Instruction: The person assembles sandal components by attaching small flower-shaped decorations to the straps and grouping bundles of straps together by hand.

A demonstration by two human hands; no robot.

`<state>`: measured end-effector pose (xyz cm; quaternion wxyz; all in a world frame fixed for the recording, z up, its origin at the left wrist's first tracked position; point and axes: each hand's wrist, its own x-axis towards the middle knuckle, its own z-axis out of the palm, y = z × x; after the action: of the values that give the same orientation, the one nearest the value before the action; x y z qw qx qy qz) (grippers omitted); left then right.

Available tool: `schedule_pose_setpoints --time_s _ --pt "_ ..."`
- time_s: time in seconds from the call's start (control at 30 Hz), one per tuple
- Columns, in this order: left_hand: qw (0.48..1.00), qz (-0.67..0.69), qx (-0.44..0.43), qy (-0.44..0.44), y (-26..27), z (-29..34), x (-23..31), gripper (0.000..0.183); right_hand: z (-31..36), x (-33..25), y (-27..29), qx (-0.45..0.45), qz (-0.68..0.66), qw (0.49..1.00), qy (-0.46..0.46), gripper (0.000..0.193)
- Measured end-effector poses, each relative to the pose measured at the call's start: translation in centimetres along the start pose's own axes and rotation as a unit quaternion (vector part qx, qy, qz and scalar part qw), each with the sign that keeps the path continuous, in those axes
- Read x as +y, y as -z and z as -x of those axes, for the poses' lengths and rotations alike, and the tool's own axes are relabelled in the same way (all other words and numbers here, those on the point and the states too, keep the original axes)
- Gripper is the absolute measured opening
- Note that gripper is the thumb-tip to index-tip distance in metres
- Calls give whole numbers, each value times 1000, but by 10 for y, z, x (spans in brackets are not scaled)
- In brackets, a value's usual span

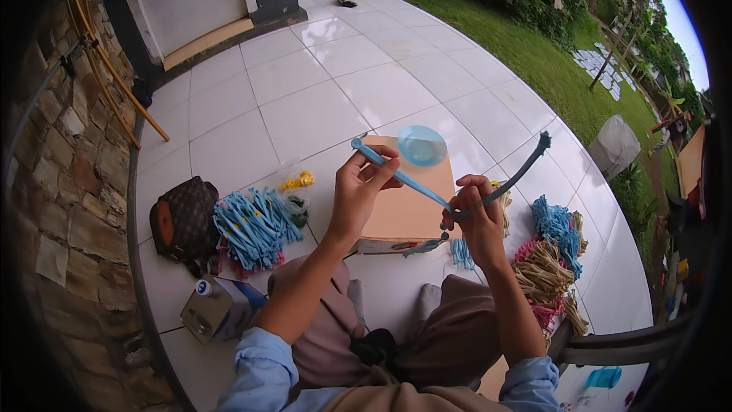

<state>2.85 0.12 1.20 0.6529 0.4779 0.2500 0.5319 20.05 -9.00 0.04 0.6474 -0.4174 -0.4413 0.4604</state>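
Note:
My left hand [361, 192] pinches a light blue fabric strap [415, 184] near its upper end, where a small round loop sticks out past the fingers. The strap slants down to my right hand [480, 223], whose fingers are closed around its lower end. From the right hand a darker grey-blue cord [524, 174] curves up to a frayed tip; whether it joins the strap is hidden by the fingers. Both hands are above a low tan-topped box [404, 221]. A translucent blue dish [422, 146] rests at its far end, and a dark knotted cord [428, 246] lies along its near edge.
To the left are a brown bag [183, 217], a bundle of blue straps [255, 225], yellow pieces [297, 181] and a metal tin [217, 309]. Blue bundles [558, 227] and beige bundles [543, 271] lie on the right tiles. A dark rail [625, 349] stands lower right.

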Motion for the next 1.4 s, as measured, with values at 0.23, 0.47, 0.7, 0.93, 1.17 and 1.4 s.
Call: schedule_pose_setpoints --time_s 0.23,0.47,0.7,0.93,1.17,1.4 --pt "968 -192 -161 31 1 -29 -12 20 -11 -26 71 -31 34 999 -1 31" --pt "902 -336 -232 144 -9 -73 -69 12 -66 16 150 -130 131 980 -80 32" --pt "860 -413 -274 123 20 -97 -163 15 -99 116 204 -133 127 967 -175 25" --pt "821 -484 -296 67 27 -106 -184 22 -113 142 208 -102 94 965 -225 24" --pt "784 -531 -319 27 29 -110 -185 22 -118 146 208 -111 90 963 -227 21" --pt "767 -543 -340 43 23 -111 -180 25 -124 143 206 -123 127 955 -237 25"
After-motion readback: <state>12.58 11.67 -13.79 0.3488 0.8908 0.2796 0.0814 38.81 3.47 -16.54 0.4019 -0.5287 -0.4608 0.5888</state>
